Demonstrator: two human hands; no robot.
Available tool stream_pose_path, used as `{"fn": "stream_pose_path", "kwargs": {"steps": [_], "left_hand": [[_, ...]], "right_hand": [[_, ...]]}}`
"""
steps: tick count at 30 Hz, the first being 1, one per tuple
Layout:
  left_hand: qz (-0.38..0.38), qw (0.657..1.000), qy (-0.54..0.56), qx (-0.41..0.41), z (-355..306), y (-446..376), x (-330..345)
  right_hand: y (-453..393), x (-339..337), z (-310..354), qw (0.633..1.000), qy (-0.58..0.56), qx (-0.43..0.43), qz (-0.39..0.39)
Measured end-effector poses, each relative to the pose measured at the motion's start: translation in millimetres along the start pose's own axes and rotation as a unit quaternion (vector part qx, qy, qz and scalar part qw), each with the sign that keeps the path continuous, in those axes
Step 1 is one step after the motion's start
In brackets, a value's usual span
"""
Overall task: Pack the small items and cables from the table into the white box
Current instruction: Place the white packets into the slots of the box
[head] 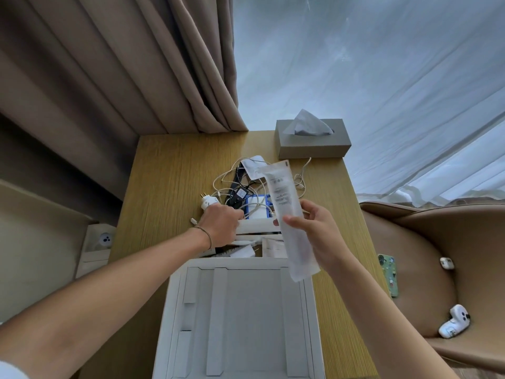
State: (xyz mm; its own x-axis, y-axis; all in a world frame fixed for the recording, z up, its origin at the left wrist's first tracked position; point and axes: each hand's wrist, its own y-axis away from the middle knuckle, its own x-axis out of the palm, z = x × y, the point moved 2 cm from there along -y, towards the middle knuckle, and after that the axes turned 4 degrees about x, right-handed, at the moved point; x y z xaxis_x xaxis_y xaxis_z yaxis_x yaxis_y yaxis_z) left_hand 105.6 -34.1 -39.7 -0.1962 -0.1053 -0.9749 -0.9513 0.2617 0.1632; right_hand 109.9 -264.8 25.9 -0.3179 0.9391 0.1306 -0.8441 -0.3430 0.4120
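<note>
Translucent plastic sleeve with printed labelling is pinched in my right hand, thumb in front, held tilted above the far right corner of the open white box. My left hand is curled over a white packet beside the tangled cables and white plug on the wooden table. Beyond them is a grey tissue box.
</note>
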Motion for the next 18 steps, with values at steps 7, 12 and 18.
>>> {"fn": "stream_pose_path", "kwargs": {"steps": [7,12,18], "left_hand": [[-0.174,0.965,0.179,-0.083,6.6,30.8,-41.3],[-0.248,0.891,0.34,-0.171,0.0,73.3,-54.8],[-0.248,0.814,0.48,-0.212,-9.5,124.1,-47.5]], "right_hand": [[11.0,14.6,0.6,1.0,-0.007,-0.014,0.017],[28.1,30.6,-4.6,0.999,-0.023,-0.006,0.043],[49.3,52.0,-33.0,0.998,0.026,0.031,0.046]]}}
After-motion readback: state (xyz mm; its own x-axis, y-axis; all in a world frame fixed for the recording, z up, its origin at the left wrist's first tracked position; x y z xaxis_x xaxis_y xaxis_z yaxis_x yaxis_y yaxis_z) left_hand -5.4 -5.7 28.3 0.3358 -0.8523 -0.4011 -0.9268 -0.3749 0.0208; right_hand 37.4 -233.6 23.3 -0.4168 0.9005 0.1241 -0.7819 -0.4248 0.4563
